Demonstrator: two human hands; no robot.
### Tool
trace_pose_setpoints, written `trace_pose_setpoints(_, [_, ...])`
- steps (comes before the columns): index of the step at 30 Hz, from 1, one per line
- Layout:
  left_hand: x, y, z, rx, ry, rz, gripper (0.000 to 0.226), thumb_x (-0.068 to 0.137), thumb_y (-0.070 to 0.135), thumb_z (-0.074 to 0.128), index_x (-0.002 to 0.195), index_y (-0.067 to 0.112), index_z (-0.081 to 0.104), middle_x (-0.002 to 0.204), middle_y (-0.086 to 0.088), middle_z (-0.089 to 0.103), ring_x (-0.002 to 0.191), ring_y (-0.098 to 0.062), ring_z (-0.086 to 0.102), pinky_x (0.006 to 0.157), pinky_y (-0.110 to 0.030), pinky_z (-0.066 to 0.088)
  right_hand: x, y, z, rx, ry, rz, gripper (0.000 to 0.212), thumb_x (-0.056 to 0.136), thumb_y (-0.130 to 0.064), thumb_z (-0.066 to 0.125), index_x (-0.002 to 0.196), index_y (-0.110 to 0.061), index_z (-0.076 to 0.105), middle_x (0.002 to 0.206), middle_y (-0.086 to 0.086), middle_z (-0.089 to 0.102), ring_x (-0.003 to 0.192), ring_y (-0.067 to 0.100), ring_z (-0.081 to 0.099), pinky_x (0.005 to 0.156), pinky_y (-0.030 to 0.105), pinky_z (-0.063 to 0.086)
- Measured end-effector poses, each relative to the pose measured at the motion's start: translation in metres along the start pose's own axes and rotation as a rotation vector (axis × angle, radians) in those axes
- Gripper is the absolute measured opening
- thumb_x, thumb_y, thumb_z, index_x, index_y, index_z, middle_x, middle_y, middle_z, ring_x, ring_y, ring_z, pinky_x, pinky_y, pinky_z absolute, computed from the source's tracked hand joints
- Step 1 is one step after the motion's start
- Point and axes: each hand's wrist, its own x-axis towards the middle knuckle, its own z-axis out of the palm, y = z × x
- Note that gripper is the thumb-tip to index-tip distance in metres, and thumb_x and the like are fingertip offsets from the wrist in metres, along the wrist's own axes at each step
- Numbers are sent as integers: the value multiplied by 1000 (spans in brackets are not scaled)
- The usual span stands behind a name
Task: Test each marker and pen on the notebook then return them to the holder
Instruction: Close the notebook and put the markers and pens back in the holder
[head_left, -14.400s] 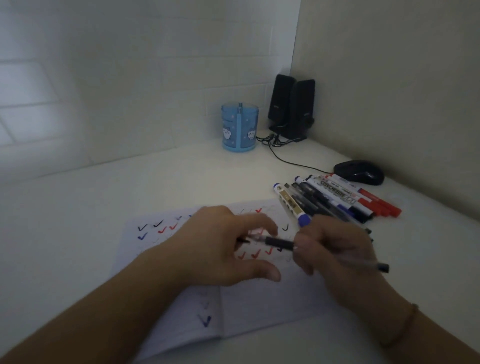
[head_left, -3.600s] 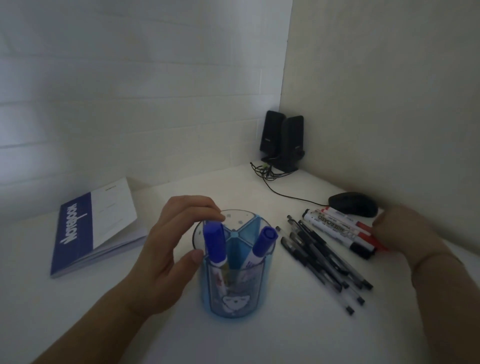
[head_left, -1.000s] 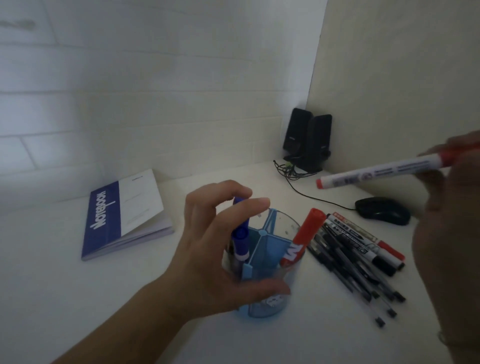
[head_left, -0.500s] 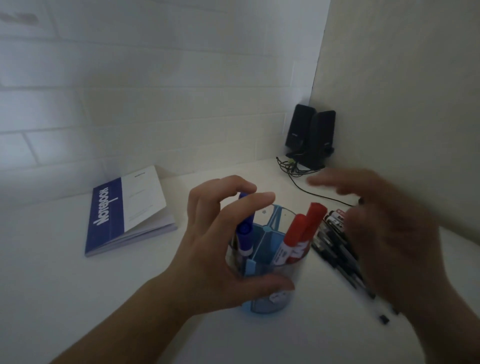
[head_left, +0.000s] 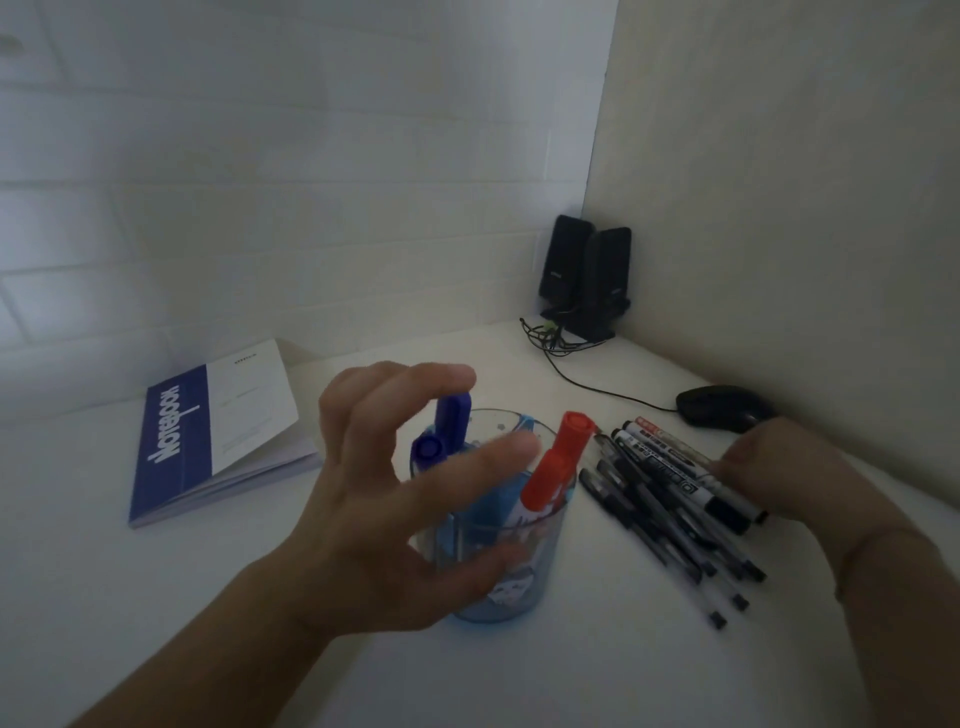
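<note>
The light, stiff, slippery black-capped white marker (head_left: 691, 470), lying on the white counter (head_left: 571, 670), is pinched by the right hand (head_left: 779, 473) fingers, while left hand (head_left: 395, 499) fingers curl around the translucent blue plastic holder (head_left: 498, 561).

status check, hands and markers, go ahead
Left hand curled around the holder, steadying it. Right hand on the black markers in the pile. Two blue markers and two red markers in holder. Nothing in the way.

Markers (head_left: 558, 467) in the holder (head_left: 540, 566), notebook (head_left: 218, 434) to its left, pens (head_left: 660, 514) right.
</note>
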Motion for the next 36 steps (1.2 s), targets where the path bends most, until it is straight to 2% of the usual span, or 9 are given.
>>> trace_pose_setpoints(4, [0,2,-1,97,-52,91,46,78,48,66,121,40,50,137,-1,24,125,-23,27,100,-42,26,0,-4,1,7,155,-42,20,86,-35,60,71,-23,58,92,9,67,71,24,50,66,30,42])
trace_pose_setpoints(8, [4,10,-4,140,-120,108,39,80,52,59,118,46,51,140,3,23,127,-22,25,102,-48,22,-38,-41,-24,674,572,-314,19,76,-35,75,83,-22,63,73,-2,63,61,11,55,57,21,45])
trace_pose_setpoints(11, [8,21,-4,183,-206,97,41,81,66,52,117,48,56,145,8,28,133,-23,22,105,-52,15,-68,-64,-36,1258,570,-514,16,71,-41,71,76,-27,67,65,-9,66,55,7,56,55,24,51])
trace_pose_setpoints(13, [11,25,-3,236,-250,71,46,80,73,47,110,44,66,146,7,33,134,-25,20,106,-54,12,-80,-70,-37,1440,505,-658,18,78,-46,65,78,-28,66,75,-8,65,63,15,57,59,34,52])
trace_pose_setpoints(17, [12,17,-6,251,-240,-1,48,74,73,52,100,36,68,141,1,39,131,-28,25,105,-52,14,-94,-78,-32,1686,321,-871,25,87,-40,57,100,-18,61,85,1,59,75,19,59,60,28,53])
trace_pose_setpoints(26, [10,6,-11,137,-107,-96,29,79,55,53,92,30,57,128,1,49,124,-22,30,94,-51,28,-118,-99,-14,1385,400,-1039,34,92,-32,54,122,-23,40,91,0,71,89,22,68,75,36,56])
trace_pose_setpoints(30, [7,6,-9,86,-116,-110,52,74,61,58,115,30,51,132,1,44,123,-19,32,95,-50,30,-121,-99,-12,1234,382,-1179,27,92,-31,55,116,-31,44,93,5,67,89,21,68,74,33,54])
trace_pose_setpoints(34, [6,4,-5,13,-78,-125,84,66,70,64,131,27,32,133,-2,40,124,-22,36,94,-54,33,-119,-97,-12,669,289,-1244,36,93,-49,42,122,-30,54,130,-9,54,123,18,51,94,38,44])
trace_pose_setpoints(36, [8,3,-6,-31,-45,-140,92,62,68,68,131,24,25,132,-4,37,123,-24,35,88,-59,37,-113,-93,-14,584,243,-1203,44,92,-54,39,129,-33,50,134,-15,51,127,14,47,98,34,41])
